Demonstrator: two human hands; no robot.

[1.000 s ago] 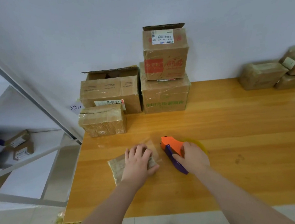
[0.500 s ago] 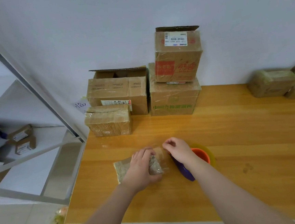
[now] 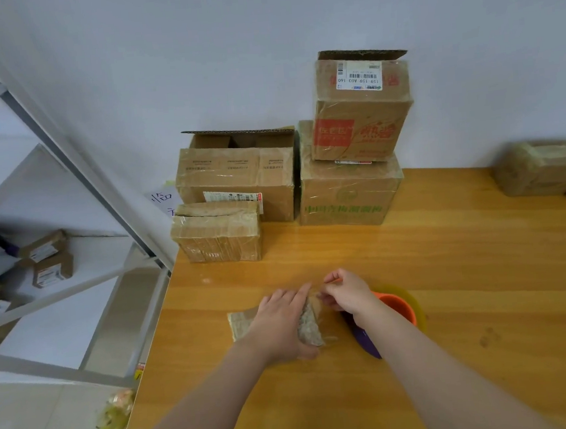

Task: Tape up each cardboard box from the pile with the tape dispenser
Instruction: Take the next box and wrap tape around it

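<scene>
Left hand [image 3: 277,321] gripped the small box [image 3: 241,322] flat on the table [image 3: 450,268]. Right hand [image 3: 348,295] pinched tape [image 3: 317,293] at its end, w/ dispenser [image 3: 397,307] just beside. Best bet was prob. pressing tape down smooth, w/o wrinkles.

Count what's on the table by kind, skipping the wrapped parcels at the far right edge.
Boxes in the back pile: 4 (open box, small taped box, green-print box, red-print box)
Flat parcel at the front: 1
Tape dispenser: 1
Total: 6
</scene>
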